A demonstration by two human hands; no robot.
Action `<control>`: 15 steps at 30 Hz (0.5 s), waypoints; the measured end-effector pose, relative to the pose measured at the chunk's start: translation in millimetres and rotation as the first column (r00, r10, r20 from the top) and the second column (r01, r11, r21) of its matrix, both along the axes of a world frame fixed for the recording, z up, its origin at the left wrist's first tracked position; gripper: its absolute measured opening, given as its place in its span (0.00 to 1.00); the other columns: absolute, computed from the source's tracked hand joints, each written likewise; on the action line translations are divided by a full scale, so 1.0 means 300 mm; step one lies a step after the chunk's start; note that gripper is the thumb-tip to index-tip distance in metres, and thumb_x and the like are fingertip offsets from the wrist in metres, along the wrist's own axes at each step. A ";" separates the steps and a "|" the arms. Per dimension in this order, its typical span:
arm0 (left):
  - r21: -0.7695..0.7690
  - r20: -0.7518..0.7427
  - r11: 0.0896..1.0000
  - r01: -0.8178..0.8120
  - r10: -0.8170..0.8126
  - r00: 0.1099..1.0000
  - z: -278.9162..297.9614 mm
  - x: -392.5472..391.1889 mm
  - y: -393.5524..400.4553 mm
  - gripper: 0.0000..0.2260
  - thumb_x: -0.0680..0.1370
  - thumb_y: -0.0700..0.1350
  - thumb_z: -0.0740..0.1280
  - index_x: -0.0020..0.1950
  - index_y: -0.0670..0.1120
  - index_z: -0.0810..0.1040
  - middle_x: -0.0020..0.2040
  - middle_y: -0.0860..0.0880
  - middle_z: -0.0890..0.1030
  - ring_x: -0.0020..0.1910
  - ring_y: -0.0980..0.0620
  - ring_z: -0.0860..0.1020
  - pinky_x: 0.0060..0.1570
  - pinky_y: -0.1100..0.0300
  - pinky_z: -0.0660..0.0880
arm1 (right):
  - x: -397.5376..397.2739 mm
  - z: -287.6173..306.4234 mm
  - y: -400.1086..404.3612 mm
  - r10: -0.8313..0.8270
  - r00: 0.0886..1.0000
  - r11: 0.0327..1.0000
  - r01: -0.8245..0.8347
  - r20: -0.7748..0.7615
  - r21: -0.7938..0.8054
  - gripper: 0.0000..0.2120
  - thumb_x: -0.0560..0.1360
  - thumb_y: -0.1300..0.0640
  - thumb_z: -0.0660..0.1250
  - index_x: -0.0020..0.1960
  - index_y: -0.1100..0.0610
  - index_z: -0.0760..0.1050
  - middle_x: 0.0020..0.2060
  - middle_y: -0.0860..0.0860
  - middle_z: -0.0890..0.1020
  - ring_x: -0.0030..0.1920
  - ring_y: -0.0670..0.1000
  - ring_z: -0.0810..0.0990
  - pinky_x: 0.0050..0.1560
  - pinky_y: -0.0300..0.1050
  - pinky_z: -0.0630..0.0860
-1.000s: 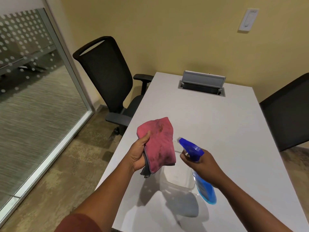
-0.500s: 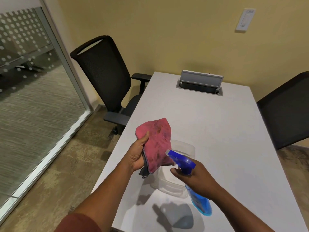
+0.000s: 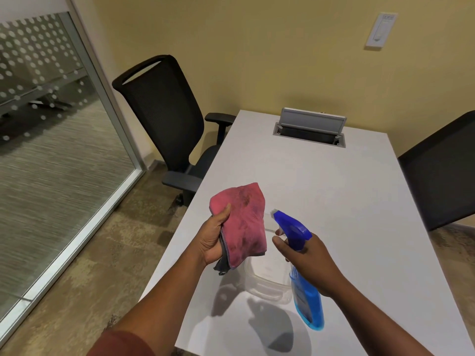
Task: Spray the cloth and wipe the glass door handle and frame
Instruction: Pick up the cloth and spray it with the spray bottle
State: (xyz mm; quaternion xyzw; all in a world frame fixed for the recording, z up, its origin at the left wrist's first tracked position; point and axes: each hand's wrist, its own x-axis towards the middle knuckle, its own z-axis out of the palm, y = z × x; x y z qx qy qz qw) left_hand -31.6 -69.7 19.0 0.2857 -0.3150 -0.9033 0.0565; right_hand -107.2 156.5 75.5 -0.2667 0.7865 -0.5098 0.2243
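Spraying well means aiming the spray bottle (image 3: 299, 242) nozzle squarely at the pink cloth (image 3: 241, 222), which the left hand (image 3: 212, 240) fingers clamp above the surface's near-left edge; the right hand (image 3: 311, 263) fingers grip the bottle's neck, so squeeze briefly and dampen evenly.

A table (image 3: 321, 191) is standing against the wall, with a chair (image 3: 164, 116) sitting at its left and another chair (image 3: 442, 170) at its right. A container (image 3: 267, 281) is resting on the table's near end. A glass wall (image 3: 51, 140) is running along the far left.

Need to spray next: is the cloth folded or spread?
Folded. The cloth sits bunched in layers in the left hand, grey edges showing below.
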 end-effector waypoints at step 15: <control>0.021 -0.005 1.000 0.012 -0.012 1.000 -0.008 -0.001 0.010 0.26 0.76 0.54 0.72 0.72 0.43 0.76 0.65 0.35 0.81 0.65 0.34 0.80 0.68 0.33 0.72 | 0.015 0.000 0.004 -0.023 0.999 1.000 0.024 0.042 -0.010 0.06 0.74 0.44 0.71 0.45 0.45 0.77 0.35 0.53 0.82 0.33 0.45 0.77 0.41 0.47 0.79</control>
